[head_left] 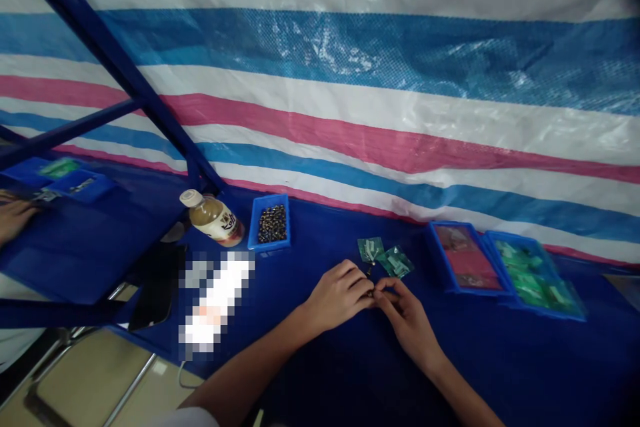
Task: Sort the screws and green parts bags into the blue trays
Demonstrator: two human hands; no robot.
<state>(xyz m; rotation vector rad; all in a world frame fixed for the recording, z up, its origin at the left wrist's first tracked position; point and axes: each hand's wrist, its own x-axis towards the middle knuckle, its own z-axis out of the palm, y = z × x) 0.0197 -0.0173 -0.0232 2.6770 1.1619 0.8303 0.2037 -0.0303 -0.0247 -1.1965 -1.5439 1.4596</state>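
My left hand (343, 295) and my right hand (406, 320) meet above the blue table, fingertips pinched together. Between them shows a bit of a small brass-coloured metal piece (371, 293), mostly hidden by the fingers. Just beyond my left fingers lies another tiny brass-coloured piece (371, 269). Past the hands, two small green printed packets lie close together, a left packet (370, 249) and a right packet (395, 261).
A blue tray (254, 230) holds many small metal pieces, beside a drink bottle (215, 219). At right stand a tray with a reddish bottom (467, 253) and a tray of green packets (535, 277). Blue frame bars rise at left. Another person's hand (15, 217) is at the neighbouring table.
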